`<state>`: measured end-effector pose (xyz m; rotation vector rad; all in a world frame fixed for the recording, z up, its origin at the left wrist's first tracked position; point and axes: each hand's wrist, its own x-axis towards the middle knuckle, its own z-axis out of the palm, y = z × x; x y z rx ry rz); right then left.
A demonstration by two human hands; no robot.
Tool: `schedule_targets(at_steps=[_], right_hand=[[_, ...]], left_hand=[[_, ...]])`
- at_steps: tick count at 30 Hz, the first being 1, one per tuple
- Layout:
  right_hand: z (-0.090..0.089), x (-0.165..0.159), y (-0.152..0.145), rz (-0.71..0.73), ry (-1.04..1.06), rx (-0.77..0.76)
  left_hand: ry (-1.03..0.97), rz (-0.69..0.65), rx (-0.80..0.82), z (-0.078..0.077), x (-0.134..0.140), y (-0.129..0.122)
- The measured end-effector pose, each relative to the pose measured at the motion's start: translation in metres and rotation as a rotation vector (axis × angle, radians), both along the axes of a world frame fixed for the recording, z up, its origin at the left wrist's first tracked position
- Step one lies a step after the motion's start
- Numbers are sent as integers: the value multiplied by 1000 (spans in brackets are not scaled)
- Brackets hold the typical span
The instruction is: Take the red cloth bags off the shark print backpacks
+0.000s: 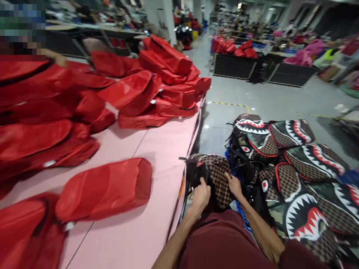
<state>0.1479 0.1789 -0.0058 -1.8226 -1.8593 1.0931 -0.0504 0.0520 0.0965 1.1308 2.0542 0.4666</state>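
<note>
In front of my body, past the right edge of the pink table, I hold a brown checkered backpack (pixel 220 175) with black parts. My left hand (pixel 201 194) grips its black side, the fingers partly hidden by the fabric. On its right side my right hand (pixel 233 185) is closed on the checkered cloth, thumb on top. Close by on the right lies a pile of similar backpacks (pixel 311 160) with camouflage patches and printed shark mouths. Part of a blue crate (pixel 243 216) shows beneath the pile.
Red bags (pixel 168 93) are heaped along the pink table (pixel 134 228), and a single red bag (pixel 106 188) lies nearer. Another person's arm (pixel 56 58) reaches in at upper left. Beyond the grey floor (pixel 224 89) stand dark-sided workbenches (pixel 234 66) bearing red and pink goods.
</note>
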Motion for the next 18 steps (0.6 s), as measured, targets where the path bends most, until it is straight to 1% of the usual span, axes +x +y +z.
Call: schedule_targets(at_steps=[2, 4, 6, 8, 10, 12, 14, 16, 18], right_hand=[[15, -6, -5, -14, 37, 37], [31, -13, -7, -18, 54, 86], [50, -18, -7, -18, 54, 132], [72, -23, -7, -17, 56, 168], [98, -26, -8, -25, 91, 222], [130, -27, -7, -41, 160, 311], [167, -24, -4, -52, 248, 414], [207, -17, -1, -85, 324, 507], [246, -3, 0, -164, 389, 578]], left_hand=[[4, 9, -26, 2, -13, 2], [2, 8, -5, 2, -23, 5], [9, -7, 72, 4, -29, 5], [46, -3, 164, 15, -32, 2], [87, 29, 250, 36, -34, -6], [86, 66, 301, 66, -34, -15], [36, 102, 364, 99, -32, -27], [-44, 148, 527, 130, -23, -40], [-116, 203, 774, 151, -7, -53]])
